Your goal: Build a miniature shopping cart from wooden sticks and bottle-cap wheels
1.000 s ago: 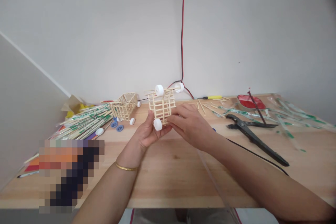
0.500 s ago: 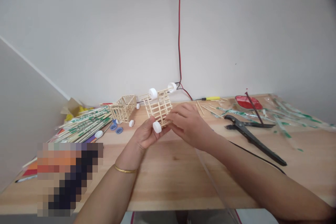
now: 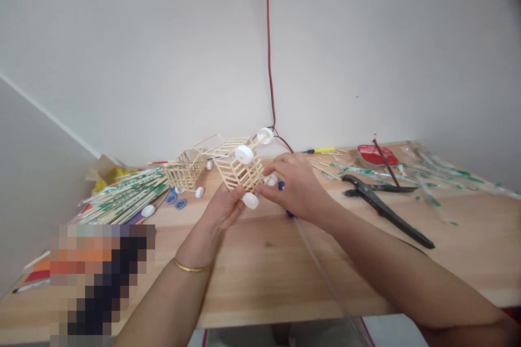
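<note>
A small cart made of wooden sticks (image 3: 240, 173) is held up over the table, tilted so that its slatted base and white wheels show. My left hand (image 3: 226, 206) is closed around its lower near side, beside a round white wheel (image 3: 250, 200). The fingers of my right hand (image 3: 295, 184) curl at the cart's right corner, thumb and forefinger on either side of another white wheel (image 3: 271, 179). Two more wheels sit on the upper axle. Behind my right fingers, a dark blue item (image 3: 290, 214) is partly hidden.
Another stick cart (image 3: 185, 171) stands back left, near bundled wrapped sticks (image 3: 130, 195) and blue discs (image 3: 180, 204). To the right lie black-handled cutters (image 3: 386, 209), a red-topped container (image 3: 376, 155), clear wrappers (image 3: 431, 190) and a yellow-handled tool (image 3: 324, 150). A red-black cable (image 3: 268, 54) hangs on the wall.
The cart has turned in my left hand, showing more of its side and the fourth wheel. My right fingers have moved to that wheel. The view has shifted slightly.
</note>
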`<action>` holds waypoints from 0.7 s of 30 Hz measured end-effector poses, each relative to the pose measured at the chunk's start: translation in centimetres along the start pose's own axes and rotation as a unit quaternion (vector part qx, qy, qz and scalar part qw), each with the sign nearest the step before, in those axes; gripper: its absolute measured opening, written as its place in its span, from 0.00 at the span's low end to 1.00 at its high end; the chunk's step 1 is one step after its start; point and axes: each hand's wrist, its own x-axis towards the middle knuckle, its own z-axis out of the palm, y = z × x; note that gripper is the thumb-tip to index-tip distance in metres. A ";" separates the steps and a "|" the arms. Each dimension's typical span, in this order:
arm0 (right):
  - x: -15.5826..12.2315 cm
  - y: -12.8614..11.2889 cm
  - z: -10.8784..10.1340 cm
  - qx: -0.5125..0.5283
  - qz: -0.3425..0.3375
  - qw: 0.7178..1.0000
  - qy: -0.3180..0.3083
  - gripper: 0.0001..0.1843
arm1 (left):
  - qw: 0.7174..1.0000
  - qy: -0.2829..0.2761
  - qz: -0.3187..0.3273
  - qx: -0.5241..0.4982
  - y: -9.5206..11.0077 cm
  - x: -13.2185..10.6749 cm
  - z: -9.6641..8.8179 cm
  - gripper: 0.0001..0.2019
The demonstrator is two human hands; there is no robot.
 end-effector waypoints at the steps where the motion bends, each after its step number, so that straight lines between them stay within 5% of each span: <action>1: 0.0 0.0 0.0 -0.002 0.005 1.000 -0.005 0.14 | 1.000 -0.002 -0.004 0.003 0.0 0.0 0.1 0.32; 21: 0.1 -0.4 -0.6 0.000 -0.004 0.998 -0.062 0.12 | 0.997 -0.048 -0.011 0.058 -0.4 0.1 -0.2 0.35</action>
